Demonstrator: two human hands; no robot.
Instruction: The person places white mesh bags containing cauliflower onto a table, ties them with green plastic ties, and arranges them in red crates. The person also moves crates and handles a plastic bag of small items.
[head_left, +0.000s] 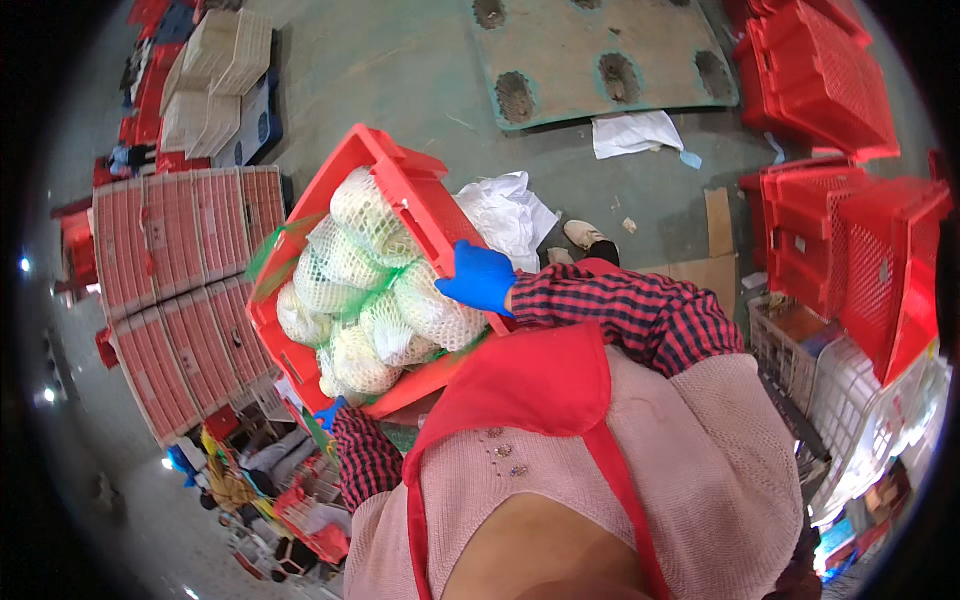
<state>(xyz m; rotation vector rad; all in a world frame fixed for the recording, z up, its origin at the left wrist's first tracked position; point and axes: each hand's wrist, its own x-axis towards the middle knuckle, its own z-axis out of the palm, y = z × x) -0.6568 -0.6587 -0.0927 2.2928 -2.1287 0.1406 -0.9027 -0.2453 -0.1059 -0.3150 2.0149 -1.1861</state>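
A red plastic crate (416, 187) is held tilted in front of me. Packed inside are several pale heads of vegetable (364, 360) in white foam net sleeves, with green mesh or film (281, 244) between them and over the far-left rim. My right hand (480, 277), in a blue glove, grips the near-right rim with its thumb inside. At the crate's lower-left corner, my left hand (330, 414) also wears a blue glove. It appears to hold the crate there, though most of its fingers are hidden. Checked sleeves cover both forearms.
Stacked pinkish-red crates (187, 232) stand left, with white crates (217, 90) beyond. More red crates (817, 82) line the right side, above a grey basket (787, 345). A worn pallet (562, 45), crumpled white sheeting (510, 214) and cardboard (716, 225) lie on the floor.
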